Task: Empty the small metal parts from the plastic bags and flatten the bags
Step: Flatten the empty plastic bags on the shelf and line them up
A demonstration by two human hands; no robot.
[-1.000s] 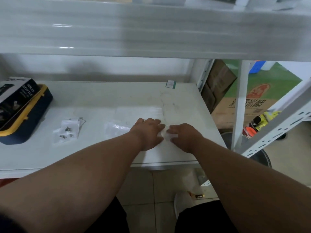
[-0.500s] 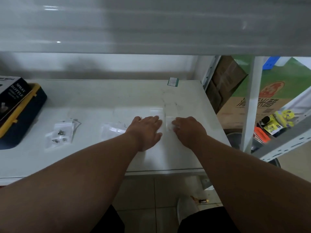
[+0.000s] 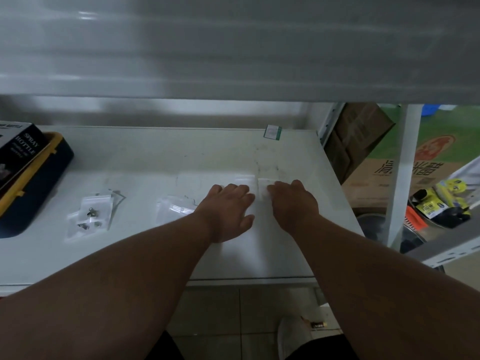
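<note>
Both forearms extend forward, roughly parallel. Left hand (image 3: 228,206) lies palm down, fingers straight and together, thumb out toward the right. Right hand (image 3: 293,203) lies palm down just beside it, fingers curled slightly inward.

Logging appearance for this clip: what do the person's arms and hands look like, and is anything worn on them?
Both arms are bare from the bottom of the frame to the fingertips: no sleeves in view, no gloves. The left hand and right hand show no rings, and neither wrist carries a watch or band. Only the backs of the hands are visible. No markings can be made out.
</note>
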